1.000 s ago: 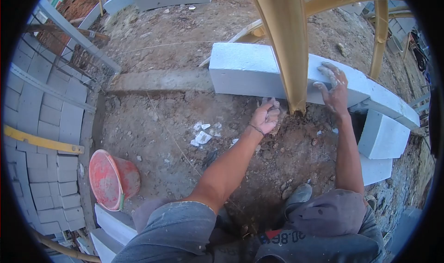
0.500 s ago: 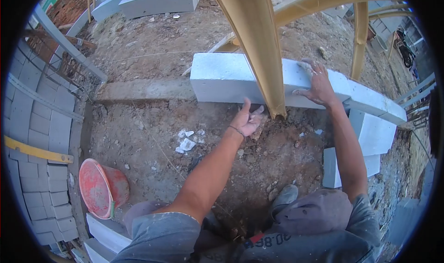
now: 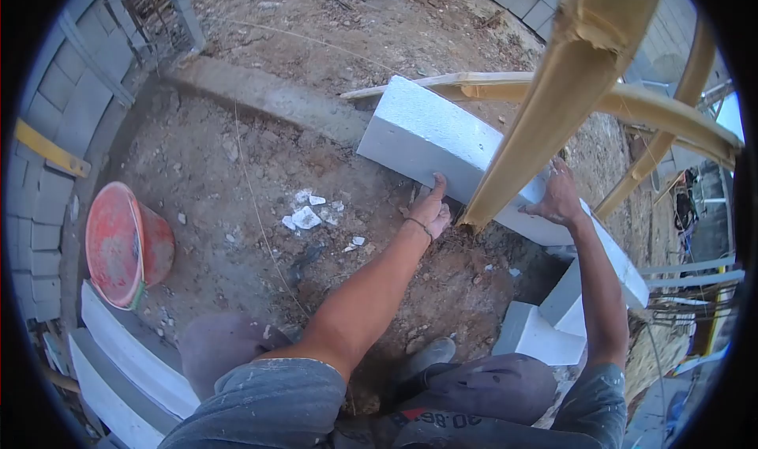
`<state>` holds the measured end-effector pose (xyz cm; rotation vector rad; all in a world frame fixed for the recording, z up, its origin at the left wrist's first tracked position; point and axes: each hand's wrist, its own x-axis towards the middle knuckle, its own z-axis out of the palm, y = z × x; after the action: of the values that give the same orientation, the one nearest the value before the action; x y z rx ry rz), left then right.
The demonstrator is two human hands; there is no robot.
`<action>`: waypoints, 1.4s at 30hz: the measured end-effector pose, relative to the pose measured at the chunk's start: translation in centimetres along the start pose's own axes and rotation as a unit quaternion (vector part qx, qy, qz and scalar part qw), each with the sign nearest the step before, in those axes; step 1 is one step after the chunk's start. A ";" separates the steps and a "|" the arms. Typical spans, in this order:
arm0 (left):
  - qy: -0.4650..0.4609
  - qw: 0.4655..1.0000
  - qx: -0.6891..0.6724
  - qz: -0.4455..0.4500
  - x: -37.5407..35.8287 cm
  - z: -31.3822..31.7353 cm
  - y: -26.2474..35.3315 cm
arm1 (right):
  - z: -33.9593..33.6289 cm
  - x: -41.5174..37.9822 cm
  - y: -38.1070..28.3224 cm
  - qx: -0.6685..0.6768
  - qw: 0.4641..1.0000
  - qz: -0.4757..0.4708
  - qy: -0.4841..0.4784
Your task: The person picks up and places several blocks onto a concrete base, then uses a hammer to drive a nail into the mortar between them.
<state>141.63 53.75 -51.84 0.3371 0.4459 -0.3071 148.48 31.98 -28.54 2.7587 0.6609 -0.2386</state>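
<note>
A long white block (image 3: 430, 130) lies on a concrete strip (image 3: 260, 93), with a bamboo pole (image 3: 545, 105) slanting down in front of it. My left hand (image 3: 430, 212) is at the block's near lower edge, left of the pole's foot, thumb up against the face and the other fingers curled low, partly hidden. To the right of the pole, my right hand (image 3: 558, 196) rests over the block's top edge, thumb on the near face and fingers toward the far side.
A red bucket (image 3: 162, 247) stands at left, near white blocks (image 3: 138, 354). Other white blocks (image 3: 537, 334) lie at lower right. White chips (image 3: 305, 217) and a thin string (image 3: 257, 200) are on the dirt. More bamboo (image 3: 659, 113) crosses at upper right.
The view has turned, so the block now slants down to the right. My left hand's fingers have curled in and its thumb has come up against the block. My right hand stays at the block.
</note>
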 end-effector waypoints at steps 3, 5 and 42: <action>0.016 0.998 -0.056 -0.007 -0.6 0.3 0.5 | 0.2 0.2 -0.1 0.028 0.999 -0.012 0.029; 0.087 0.996 -0.027 0.001 -3.5 2.9 2.7 | -1.5 0.4 -1.5 0.071 0.996 -0.031 0.041; 0.046 0.995 -0.051 0.074 -6.4 -3.5 11.8 | -7.7 13.2 -24.4 0.048 0.985 -0.109 0.126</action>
<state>139.14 67.09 -48.88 0.2838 0.5224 -0.1242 149.49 60.67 -30.16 2.8342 1.0434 0.0354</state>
